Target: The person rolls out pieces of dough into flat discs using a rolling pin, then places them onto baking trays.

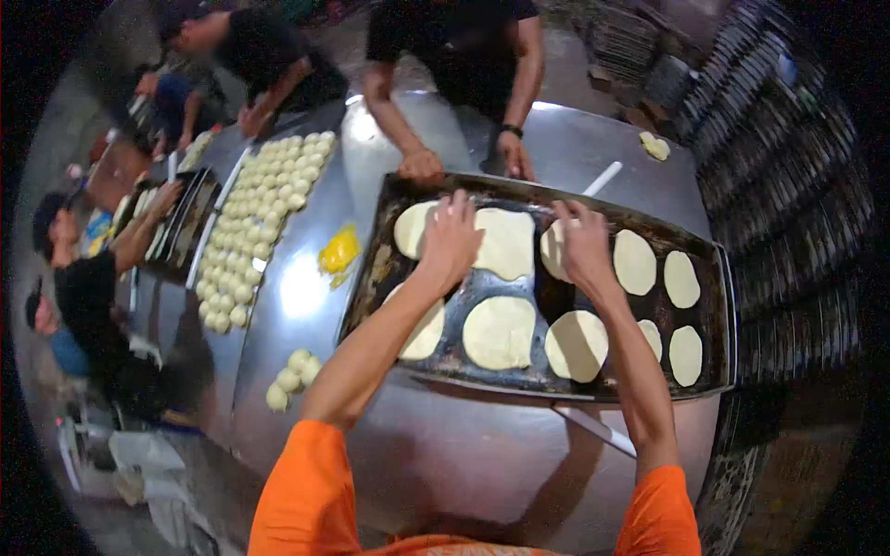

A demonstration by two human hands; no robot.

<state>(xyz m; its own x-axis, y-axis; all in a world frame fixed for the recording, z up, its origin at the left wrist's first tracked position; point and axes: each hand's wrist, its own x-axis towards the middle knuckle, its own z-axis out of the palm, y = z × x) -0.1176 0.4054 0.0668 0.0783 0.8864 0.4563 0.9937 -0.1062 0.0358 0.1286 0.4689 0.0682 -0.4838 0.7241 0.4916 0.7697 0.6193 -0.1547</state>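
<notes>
A large dark baking tray (547, 382) holds flat pale dough rounds in two rows. My left hand (451, 239) lies over the top row with its fingers spread, touching the leftmost dough round (413, 230) and the edge of a squarish dough piece (505, 246). My right hand (586, 243) rests on another dough round (553, 250), fingers apart and bent, partly covering it. Below my hands lie a dough round (499, 334) and, in my right arm's shadow, another round (577, 347). My left forearm hides part of the lower left round (425, 334).
Across the metal table (445, 454), a person's hands (422, 165) are at the tray's far rim. Many dough balls (264, 199) stand at left, beside yellow fat (338, 248). White rods (603, 179) stick out beyond the tray. Stacked trays (788, 185) line the right. Other people work at left.
</notes>
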